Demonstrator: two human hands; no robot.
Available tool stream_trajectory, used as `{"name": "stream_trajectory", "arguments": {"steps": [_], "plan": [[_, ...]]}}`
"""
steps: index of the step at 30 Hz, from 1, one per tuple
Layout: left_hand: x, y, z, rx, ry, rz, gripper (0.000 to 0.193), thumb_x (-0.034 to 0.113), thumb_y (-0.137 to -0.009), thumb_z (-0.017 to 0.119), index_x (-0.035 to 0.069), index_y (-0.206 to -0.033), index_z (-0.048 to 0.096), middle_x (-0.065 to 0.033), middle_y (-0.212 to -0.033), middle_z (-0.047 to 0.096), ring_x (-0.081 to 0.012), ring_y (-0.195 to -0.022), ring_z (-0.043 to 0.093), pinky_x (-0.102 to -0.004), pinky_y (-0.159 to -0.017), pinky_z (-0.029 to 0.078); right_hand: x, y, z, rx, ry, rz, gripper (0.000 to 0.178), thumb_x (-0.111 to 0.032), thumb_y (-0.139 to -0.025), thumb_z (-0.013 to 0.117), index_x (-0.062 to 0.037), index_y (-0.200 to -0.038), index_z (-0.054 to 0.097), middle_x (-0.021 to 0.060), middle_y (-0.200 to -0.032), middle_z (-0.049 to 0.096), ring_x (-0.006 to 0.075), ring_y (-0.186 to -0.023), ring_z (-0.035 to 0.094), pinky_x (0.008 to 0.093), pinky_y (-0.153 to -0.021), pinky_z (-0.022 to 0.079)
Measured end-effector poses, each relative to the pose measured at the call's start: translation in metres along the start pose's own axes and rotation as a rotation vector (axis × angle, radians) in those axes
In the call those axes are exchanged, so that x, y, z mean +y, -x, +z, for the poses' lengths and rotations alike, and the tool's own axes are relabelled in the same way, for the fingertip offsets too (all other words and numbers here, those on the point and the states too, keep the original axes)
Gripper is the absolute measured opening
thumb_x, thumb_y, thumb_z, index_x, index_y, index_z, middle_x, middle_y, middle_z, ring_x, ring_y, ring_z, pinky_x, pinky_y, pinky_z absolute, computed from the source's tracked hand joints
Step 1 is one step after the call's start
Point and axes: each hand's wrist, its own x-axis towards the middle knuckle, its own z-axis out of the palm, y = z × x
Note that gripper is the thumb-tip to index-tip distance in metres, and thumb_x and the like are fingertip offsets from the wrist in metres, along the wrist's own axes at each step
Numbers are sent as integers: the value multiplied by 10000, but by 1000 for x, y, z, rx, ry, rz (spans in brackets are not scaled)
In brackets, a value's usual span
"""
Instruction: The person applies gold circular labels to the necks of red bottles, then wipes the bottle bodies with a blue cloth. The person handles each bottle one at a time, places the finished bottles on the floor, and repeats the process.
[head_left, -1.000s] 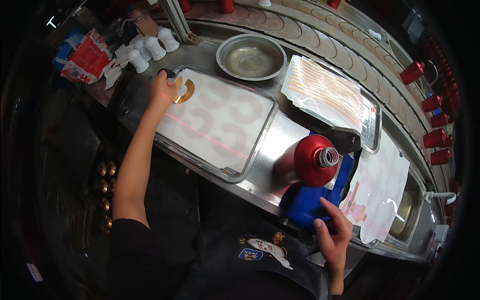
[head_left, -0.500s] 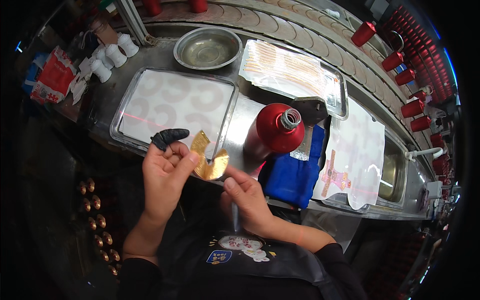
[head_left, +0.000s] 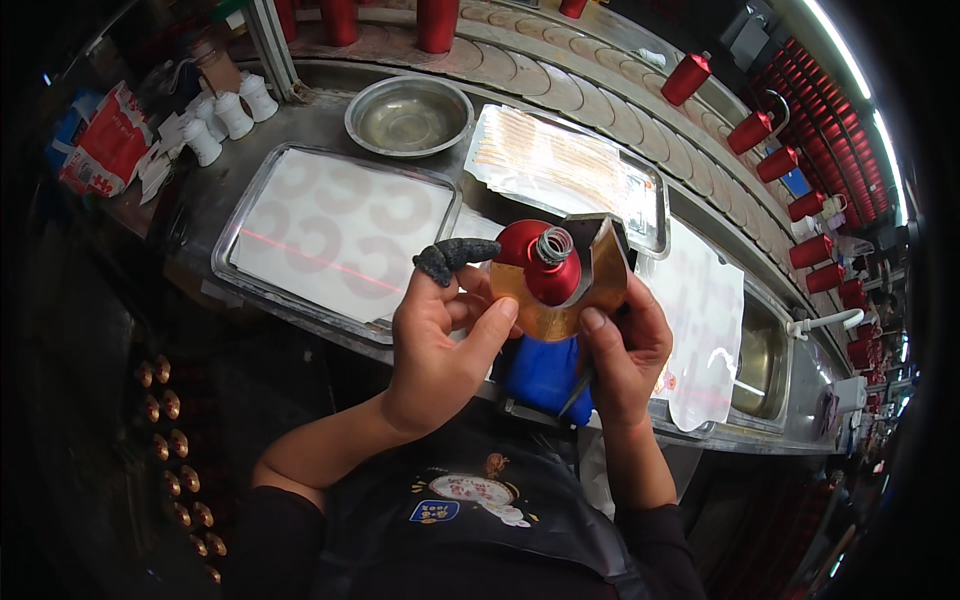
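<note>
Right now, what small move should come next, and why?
Perhaps ease the gold C-shaped piece toward the red bottle: the left hand and right hand both hold it, and in this view the bottle neck shows within its curve.

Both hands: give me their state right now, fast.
Left hand: closed, pinching the left side of the gold C-shaped piece.
Right hand: closed, holding its right side, apparently with a thin pointed tool too.

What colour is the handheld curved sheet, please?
The curved sheet is gold, best seen in the head view.
</note>
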Motion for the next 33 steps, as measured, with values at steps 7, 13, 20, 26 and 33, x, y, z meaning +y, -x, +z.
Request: {"name": "stream_trajectory", "arguments": {"steps": [7,13,20,26,33], "plan": [[-26,-20,-7,47,-120,45,360,-5,-930,682,0,-1240,500,-3,-929,574,-18,-762,568,-174,-666,473,24,-33,-7,112,134,63,554,-17,-970,620,27,-1494,446,69,-1145,657,103,-1012,620,236,-831,509],[-38,-48,-24,-33,-144,154,583,103,-943,687,-17,-1448,421,-112,-1318,549,-167,-1195,544,-314,-1045,420,29,-23,-3,147,-149,213,667,-154,-1005,609,-37,-1585,302,-4,-907,627,22,-596,467,167,-541,369],[-47,-42,-10,-248,108,-17,686,128,-924,722,-32,-1500,385,-138,-1391,546,-185,-1275,539,-338,-1095,433,38,-23,0,103,-95,163,929,6,-860,759,5,-1596,192,179,-1564,375,234,-1136,669,297,-896,589],[-46,-45,-19,-255,170,-68,675,117,-937,713,-31,-1500,373,-140,-1404,533,-192,-1287,536,-342,-1106,427,36,-30,-2,46,-1,207,935,-2,-847,769,16,-1590,202,188,-1550,395,228,-1117,678,296,-876,598],[-39,-59,-18,-243,225,-119,586,75,-973,665,-24,-1479,388,-132,-1418,522,-191,-1302,529,-358,-1113,432,33,-41,7,122,25,286,861,-24,-888,730,3,-1587,230,182,-1545,403,215,-1094,685,289,-880,583]]}}
